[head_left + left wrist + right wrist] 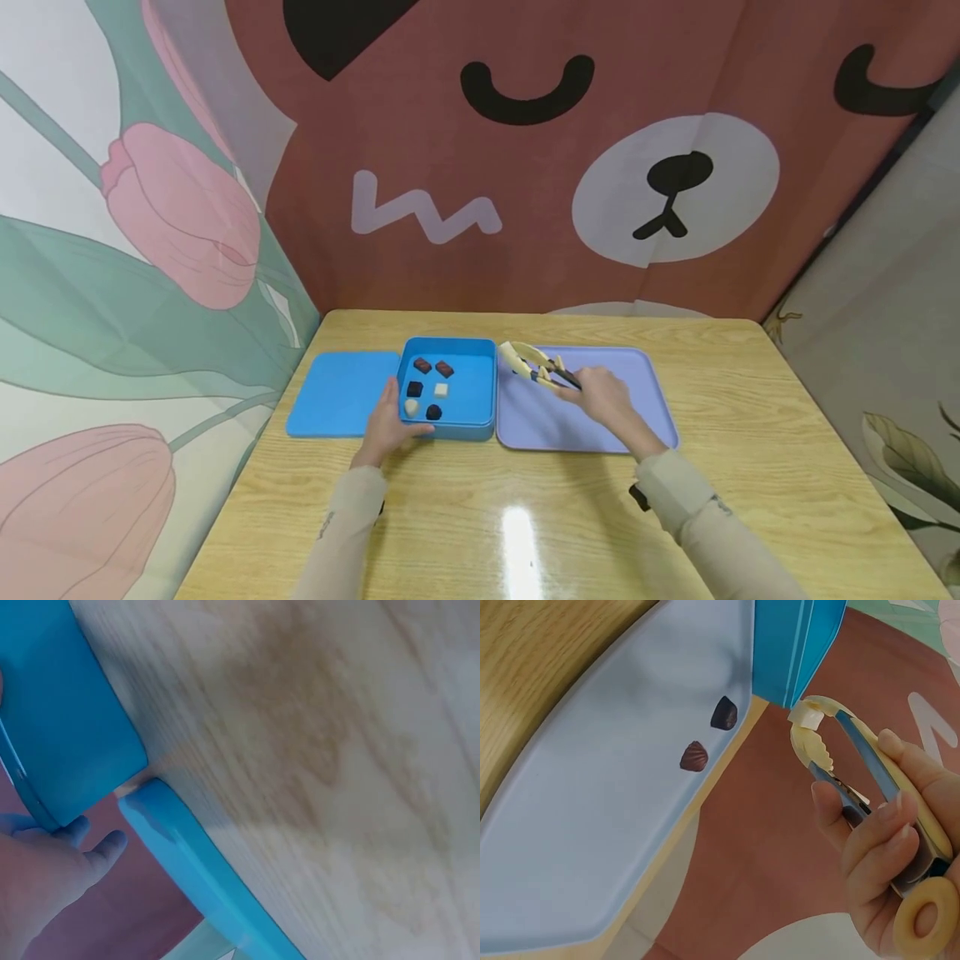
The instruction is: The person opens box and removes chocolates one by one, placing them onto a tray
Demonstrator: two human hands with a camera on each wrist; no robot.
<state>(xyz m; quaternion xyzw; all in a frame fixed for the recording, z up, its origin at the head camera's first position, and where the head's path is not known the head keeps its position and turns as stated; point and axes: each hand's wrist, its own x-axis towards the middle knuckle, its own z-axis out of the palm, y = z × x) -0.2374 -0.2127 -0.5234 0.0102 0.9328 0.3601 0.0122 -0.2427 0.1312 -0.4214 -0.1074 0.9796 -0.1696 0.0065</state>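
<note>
My right hand grips a pair of cream-and-steel tongs above the lilac tray's back left part. Between the tong tips is a small white chocolate piece, near the rim of the blue box. Inside that box lie several chocolates, among them a white square and a dark cube. My left hand holds the box at its front left corner, thumb along the front wall and fingers along the left side. In the left wrist view, some fingers show beside the box wall.
On the lilac tray sit a dark chocolate and a brown shell-shaped chocolate. A flat blue lid lies left of the box. The wooden table meets a patterned cloth at the back.
</note>
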